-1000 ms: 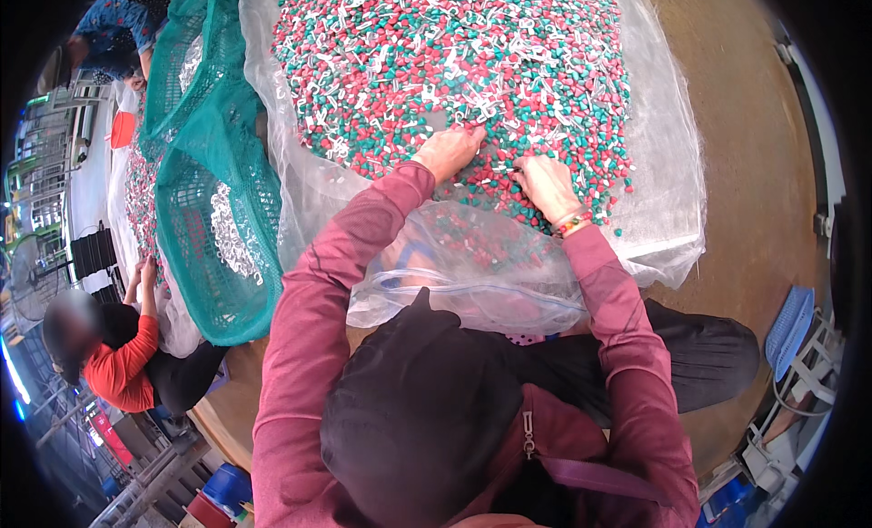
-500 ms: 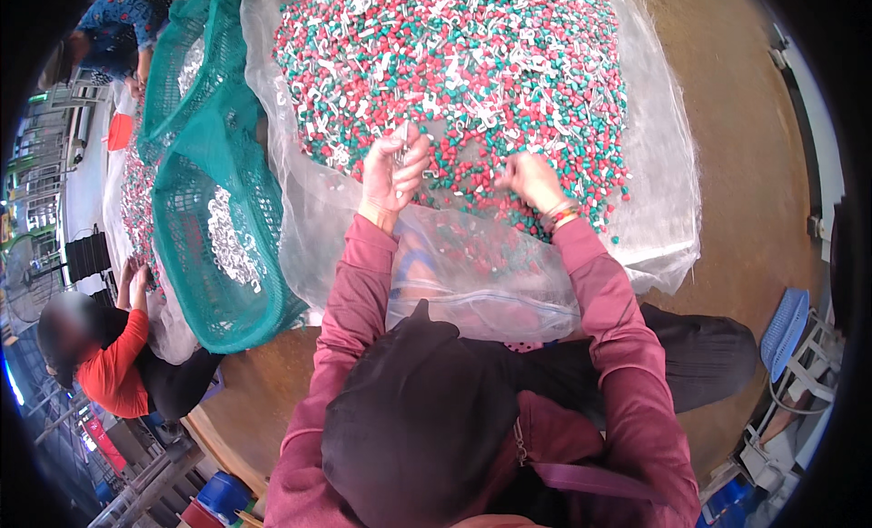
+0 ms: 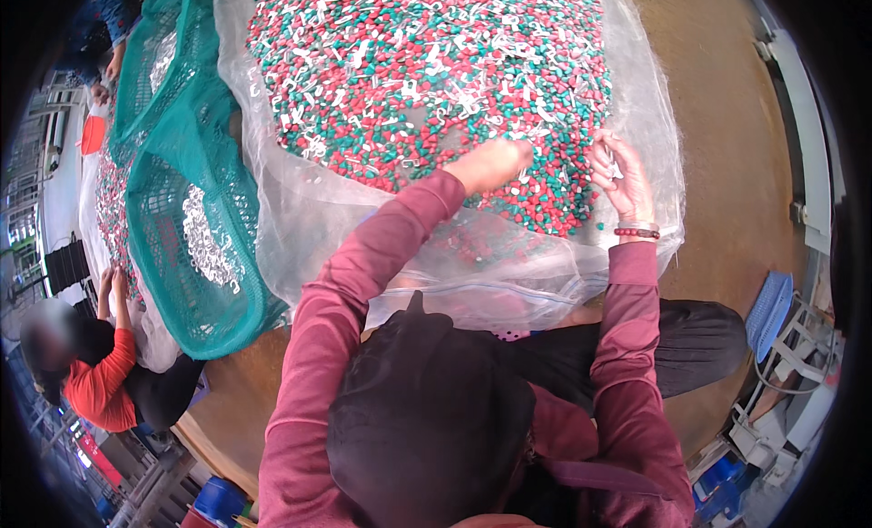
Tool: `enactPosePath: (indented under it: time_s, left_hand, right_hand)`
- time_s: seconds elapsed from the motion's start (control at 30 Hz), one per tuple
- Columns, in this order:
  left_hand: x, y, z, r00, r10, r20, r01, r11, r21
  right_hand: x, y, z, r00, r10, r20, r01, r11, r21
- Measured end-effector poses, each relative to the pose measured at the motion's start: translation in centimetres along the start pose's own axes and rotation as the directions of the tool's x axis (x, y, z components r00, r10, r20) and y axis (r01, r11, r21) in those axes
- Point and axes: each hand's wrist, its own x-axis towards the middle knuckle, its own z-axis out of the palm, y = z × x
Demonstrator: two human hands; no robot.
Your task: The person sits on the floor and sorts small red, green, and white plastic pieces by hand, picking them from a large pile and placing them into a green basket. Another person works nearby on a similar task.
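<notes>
A wide pile of small red and green pieces [image 3: 568, 196], with white plastic hook-shaped pieces [image 3: 468, 101] mixed in, lies on a translucent mesh sheet [image 3: 313, 210]. My left hand [image 3: 493, 164] reaches rightward low over the near part of the pile. Its fingers are drawn together, and whatever they hold is hidden. At the pile's right edge my right hand [image 3: 627, 184] is raised with the palm partly turned up. Its curled fingers hold a small white plastic piece [image 3: 615, 170], whose exact shape is unclear.
Left of the sheet stand green mesh-lined baskets [image 3: 186, 337], with white hooks [image 3: 211, 246] in the nearer one. A person in an orange top [image 3: 95, 387] sits at far left beside another pile. A blue basket [image 3: 770, 314] rests on a frame at right.
My left hand has moved right, from the pile's left side to its near middle. My right hand has shifted right to the pile's edge and turned up, now showing a white piece.
</notes>
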Motion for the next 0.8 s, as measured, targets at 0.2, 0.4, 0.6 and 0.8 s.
enactPosePath:
  time_s: [0.2, 0.4, 0.6, 0.8]
  left_hand:
    - [-1.6, -2.1, 3.5, 0.995, 0.083, 0.053, -0.098, 0.883, 0.459]
    - [-3.6, -2.4, -2.1, 0.960, -0.168, -0.225, 0.192, 0.978, 0.088]
    - [-6.4, -1.4, -7.8, 0.949, -0.313, 0.036, 0.000, -0.114, -0.994]
    - [-3.5, -1.6, -8.7, 0.986, -0.135, -0.101, -0.127, -0.197, -0.972]
  right_hand:
    - [3.7, 3.5, -1.2, 0.857, -0.515, -0.010, 0.191, 0.338, -0.922]
    - [7.0, 5.8, -0.2, 0.958, -0.190, 0.214, 0.102, -0.474, -0.874]
    - [7.0, 6.9, 1.1, 0.993, -0.107, 0.055, 0.029, -0.225, -0.974]
    - [4.5, 6.5, 1.6, 0.982, 0.166, -0.093, -0.189, 0.909, -0.372]
